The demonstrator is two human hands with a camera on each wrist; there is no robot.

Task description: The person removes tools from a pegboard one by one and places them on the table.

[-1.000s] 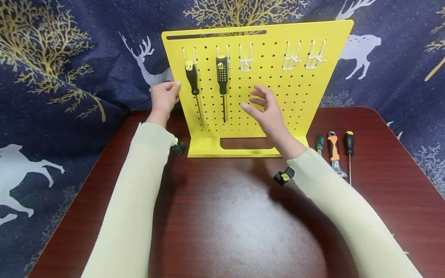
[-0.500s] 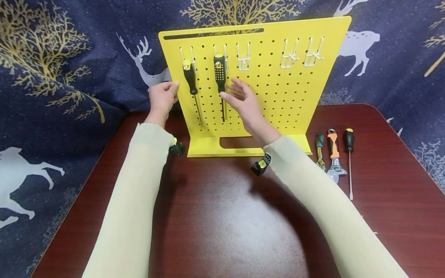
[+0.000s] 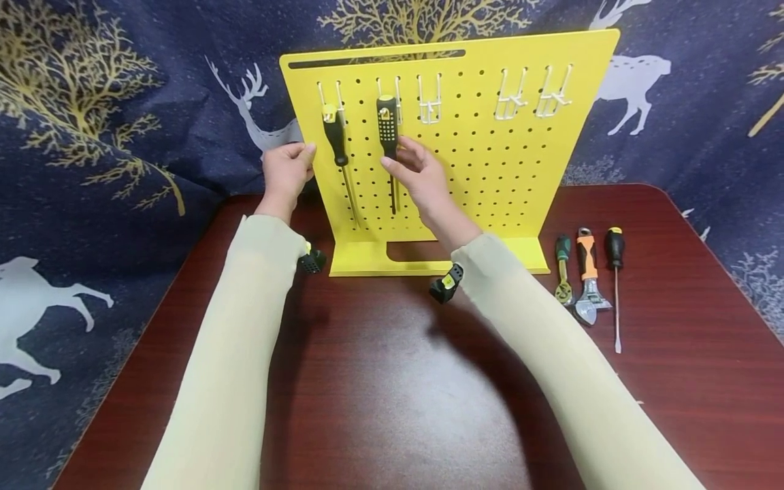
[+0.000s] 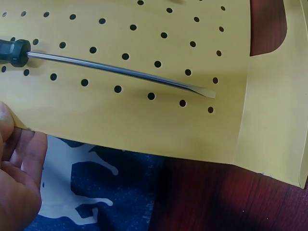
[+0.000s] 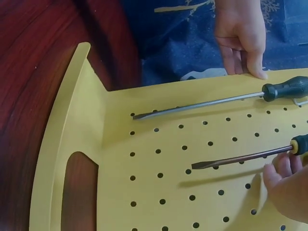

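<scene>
thumb and fingers of the right hand (image 3: 422, 178) stood parted about the lower end of the dotted screwdriver's handle (image 3: 388, 129), loosely bent and not closed down; whether the skin touched it, i could not tell. that tool hung second from the left on the yellow pegboard (image 3: 484, 184), from a white hook (image 3: 398, 92) near the top of its handle, its long axis close to upright, handle above and blade pointing down. it lay just to the left of the right hand, most of the handle above the thumb, so the hand stood at its side, across that axis, and this crossing seemed the relation that mattered most. the left hand (image 3: 284, 173) was farther from it, pinching the pegboard's left edge, thumb in front and fingers behind; nearest to that hand hung the black screwdriver (image 3: 335, 139), between it and the dotted one. on the desk (image 3: 380, 381), beyond the pegboard's right side, lay a ratchet (image 3: 563, 269), an adjustable wrench (image 3: 586, 262) and a third screwdriver (image 3: 615, 252).
</scene>
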